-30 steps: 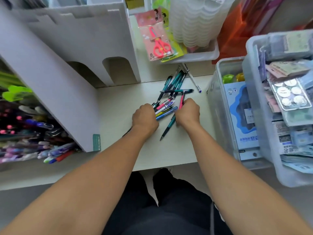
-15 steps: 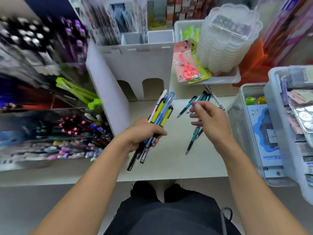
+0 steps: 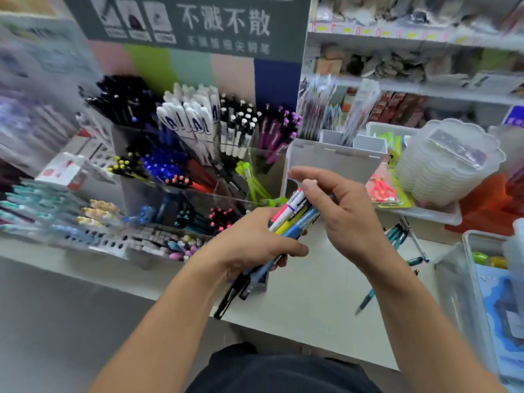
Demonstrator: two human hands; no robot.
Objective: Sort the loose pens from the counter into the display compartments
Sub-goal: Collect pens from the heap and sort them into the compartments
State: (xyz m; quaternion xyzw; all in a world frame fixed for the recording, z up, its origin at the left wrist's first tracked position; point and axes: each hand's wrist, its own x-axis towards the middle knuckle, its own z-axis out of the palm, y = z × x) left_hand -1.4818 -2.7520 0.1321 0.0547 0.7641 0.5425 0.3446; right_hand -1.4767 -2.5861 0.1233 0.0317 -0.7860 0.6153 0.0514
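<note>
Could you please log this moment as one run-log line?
left hand: holds pen bundle | right hand: pinches top of a bundle pen | teal pens: loose on counter | display compartments: stocked

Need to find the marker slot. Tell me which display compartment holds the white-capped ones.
The back-row compartment of fat white markers, between black pens and slim black-and-white pens; only these have broad white caps.

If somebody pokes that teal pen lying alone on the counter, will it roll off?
Probably it rolls a bit: the teal pen looks slim and round, and the counter is smooth. It lies near the front edge, so a push that way might drop it. It looks stiff and light; any clip that would stop it is too blurred to see.
</note>
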